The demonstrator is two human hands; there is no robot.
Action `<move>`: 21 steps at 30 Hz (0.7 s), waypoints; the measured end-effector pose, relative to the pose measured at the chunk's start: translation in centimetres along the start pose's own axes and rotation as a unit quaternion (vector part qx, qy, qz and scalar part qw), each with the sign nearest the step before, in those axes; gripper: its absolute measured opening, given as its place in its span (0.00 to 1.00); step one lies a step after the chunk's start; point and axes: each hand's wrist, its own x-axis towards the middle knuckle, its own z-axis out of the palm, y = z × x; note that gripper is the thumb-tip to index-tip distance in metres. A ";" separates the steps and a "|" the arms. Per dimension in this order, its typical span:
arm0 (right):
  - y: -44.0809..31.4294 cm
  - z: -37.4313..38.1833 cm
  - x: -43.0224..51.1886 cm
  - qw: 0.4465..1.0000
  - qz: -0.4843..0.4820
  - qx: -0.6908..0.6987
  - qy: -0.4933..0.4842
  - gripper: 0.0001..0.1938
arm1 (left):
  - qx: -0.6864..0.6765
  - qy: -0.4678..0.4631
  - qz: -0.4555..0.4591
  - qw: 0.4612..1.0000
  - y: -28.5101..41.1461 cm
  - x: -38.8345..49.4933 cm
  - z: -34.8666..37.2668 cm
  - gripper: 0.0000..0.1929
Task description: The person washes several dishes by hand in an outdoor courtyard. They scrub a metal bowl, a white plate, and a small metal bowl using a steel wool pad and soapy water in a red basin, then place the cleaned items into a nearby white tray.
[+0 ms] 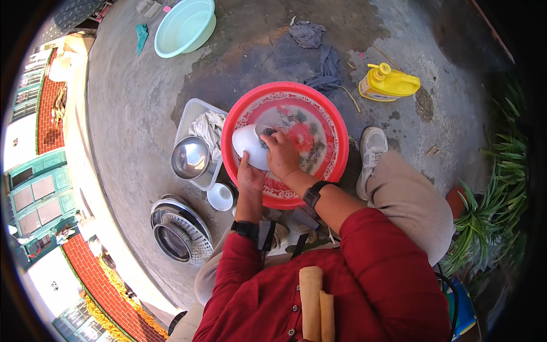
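Over a red plastic basin (340, 145) with water in it, my left hand (251, 175) grips a white bowl (248, 143) by its lower edge. The bowl is tilted above the basin's left part. My right hand (282, 156) presses a dark scouring pad (268, 133) against the bowl's foot or rim; which of these cannot be told. My palm and part of the pad are hidden from view. The basin's floor bears a printed flower pattern, seen through the water.
Left of the basin stand a pale tray (181, 128) with a white cloth (207, 130) and a steel bowl (190, 157), a small white bowl (220, 197), and stacked metal ware (181, 231). Farther off are a yellow bottle (389, 83), grey cloths (307, 34) and a mint-green basin (184, 28).
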 end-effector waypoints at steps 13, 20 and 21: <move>1.6 1.4 0.7 1.000 0.007 -0.005 -0.029 0.19 | 0.001 0.087 0.026 0.996 -0.3 0.9 -3.6 0.24; -0.9 1.5 -1.2 0.980 -0.127 -0.080 -0.131 0.18 | -0.028 0.136 -0.007 0.990 -0.6 0.4 -5.1 0.22; 0.2 1.3 -0.9 0.980 -0.125 -0.076 -0.135 0.18 | -0.007 0.135 -0.006 0.991 -0.7 0.4 -5.3 0.22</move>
